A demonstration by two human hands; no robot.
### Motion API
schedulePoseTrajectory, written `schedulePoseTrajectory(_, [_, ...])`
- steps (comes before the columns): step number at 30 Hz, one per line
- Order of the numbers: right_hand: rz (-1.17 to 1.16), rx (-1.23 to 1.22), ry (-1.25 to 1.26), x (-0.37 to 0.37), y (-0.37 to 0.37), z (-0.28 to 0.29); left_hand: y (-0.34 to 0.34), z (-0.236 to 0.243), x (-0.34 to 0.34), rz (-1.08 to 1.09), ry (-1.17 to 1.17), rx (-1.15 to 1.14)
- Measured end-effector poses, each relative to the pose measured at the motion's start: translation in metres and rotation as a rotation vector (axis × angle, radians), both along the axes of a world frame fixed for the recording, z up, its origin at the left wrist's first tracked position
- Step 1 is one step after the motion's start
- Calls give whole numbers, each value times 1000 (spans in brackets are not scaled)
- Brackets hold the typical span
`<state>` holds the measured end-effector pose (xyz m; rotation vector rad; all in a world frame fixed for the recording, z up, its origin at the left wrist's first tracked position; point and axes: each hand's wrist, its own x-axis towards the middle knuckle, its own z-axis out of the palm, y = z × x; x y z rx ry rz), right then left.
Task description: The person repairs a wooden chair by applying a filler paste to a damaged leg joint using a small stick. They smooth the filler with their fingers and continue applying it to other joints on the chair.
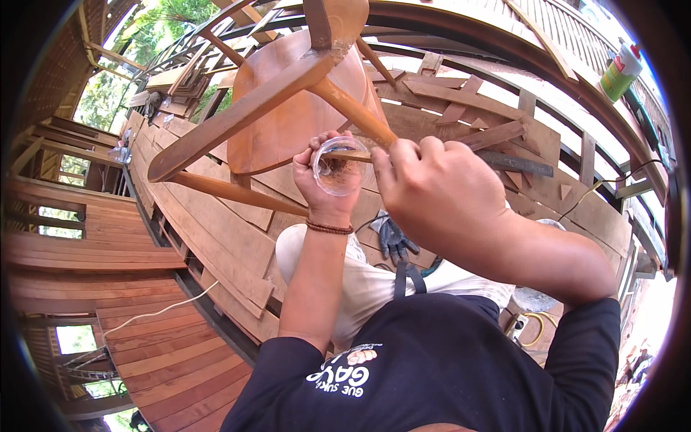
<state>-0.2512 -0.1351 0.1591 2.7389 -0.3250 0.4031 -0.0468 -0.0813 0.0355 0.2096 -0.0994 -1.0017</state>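
Cup: The clear cup (338,173) was held near the middle of the view, just in front of the chair, with its round mouth toward the camera.
Left hand: The left hand (311,183) was curled around the cup, gripping it from the side.
Right hand: The right hand (443,191) was closed on one end of a thin stick (347,155), whose other end lay inside the cup. The hands were apart from each other.
Stage of work: Judged by its contents, the work in the cup was under way rather than finished — brown matter showed inside, and the stick was not yet out.
Chair: The wooden chair (295,93) had its seat and rails already joined; whether any of the cup's contents had reached it could not be told.
Floor: Pale planks (223,191) lay beneath the chair, with loose offcuts (497,133) beyond the right hand and a dark glove (392,237) near the person's legs.
Edge: A green-and-white bottle (620,75) with a red cap stood on the ledge at upper right.
Room: Reddish boards (165,317) spread at left, crossed by a pale cord (162,311); the structure was open-sided — green foliage (162,32) showed beyond.
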Motion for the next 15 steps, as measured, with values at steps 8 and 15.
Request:
schedulePoseTrajectory(8, [81,-49,35,-8,0,4,0,-7,1,-17,-31,12])
schedulePoseTrajectory(15, [46,-5,-60,-1,11,-2,-2,-1,-9,100,-18,245])
